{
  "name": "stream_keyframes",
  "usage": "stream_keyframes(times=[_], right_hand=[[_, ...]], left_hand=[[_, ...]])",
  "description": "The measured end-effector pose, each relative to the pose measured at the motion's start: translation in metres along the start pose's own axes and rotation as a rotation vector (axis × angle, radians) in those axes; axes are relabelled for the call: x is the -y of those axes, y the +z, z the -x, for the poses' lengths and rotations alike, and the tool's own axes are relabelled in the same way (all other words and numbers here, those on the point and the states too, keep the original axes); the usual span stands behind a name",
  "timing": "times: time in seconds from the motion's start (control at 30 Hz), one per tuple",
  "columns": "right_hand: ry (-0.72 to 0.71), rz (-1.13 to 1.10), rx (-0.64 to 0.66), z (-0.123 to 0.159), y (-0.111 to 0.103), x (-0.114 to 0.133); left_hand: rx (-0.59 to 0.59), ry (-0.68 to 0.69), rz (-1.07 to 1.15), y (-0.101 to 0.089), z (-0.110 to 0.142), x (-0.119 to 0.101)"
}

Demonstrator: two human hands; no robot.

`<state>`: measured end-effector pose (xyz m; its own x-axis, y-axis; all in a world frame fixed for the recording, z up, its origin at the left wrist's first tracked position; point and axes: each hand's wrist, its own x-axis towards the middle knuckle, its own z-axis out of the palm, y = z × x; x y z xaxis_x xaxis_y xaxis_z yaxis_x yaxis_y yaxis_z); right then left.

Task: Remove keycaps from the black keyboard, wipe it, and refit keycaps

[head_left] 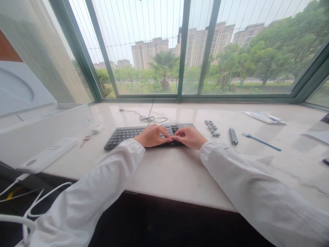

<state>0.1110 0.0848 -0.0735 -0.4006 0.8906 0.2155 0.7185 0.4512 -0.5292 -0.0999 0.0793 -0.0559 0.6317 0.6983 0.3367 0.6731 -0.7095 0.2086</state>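
Currently the left hand (152,136) and right hand (189,137) sit narrowly pinched, fingertips almost meeting over the right part of a black keyboard (123,134); whether they grip a key is impossible to tell. The keyboard lies on a pale marble surface (164,171), with loose black keycaps (212,128) just beside it on the right and a coiled black cable (151,118) beyond it.

Light: bright, flat daylight entering through the window (146,68) from an overcast sky (120,20)
Shadows: soft and faint beneath the keyboard (123,136)
Glare: pale sheen across the stone sill (164,175)
Distortion: wide-angle bowing, strongest at the edges
Focus: fairly sharp throughout, distant buildings (150,53) slightly soft
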Motion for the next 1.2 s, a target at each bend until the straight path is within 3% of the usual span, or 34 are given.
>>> stream_keyframes(times=[0.4,0.63,0.93,1.2], right_hand=[[-0.014,0.009,-0.019,-0.001,0.002,-0.002],[-0.008,0.008,0.018,0.000,-0.001,0.001],[0.164,-0.035,0.037,-0.003,-0.001,0.008],[0.209,-0.013,0.092,-0.006,-0.002,0.013]], left_hand=[[-0.077,0.070,-0.073,-0.001,0.002,-0.001],[-0.050,0.130,-0.101,-0.007,0.005,-0.004],[-0.027,0.128,-0.159,-0.009,0.004,-0.012],[0.010,0.181,-0.201,-0.011,0.003,-0.017]])
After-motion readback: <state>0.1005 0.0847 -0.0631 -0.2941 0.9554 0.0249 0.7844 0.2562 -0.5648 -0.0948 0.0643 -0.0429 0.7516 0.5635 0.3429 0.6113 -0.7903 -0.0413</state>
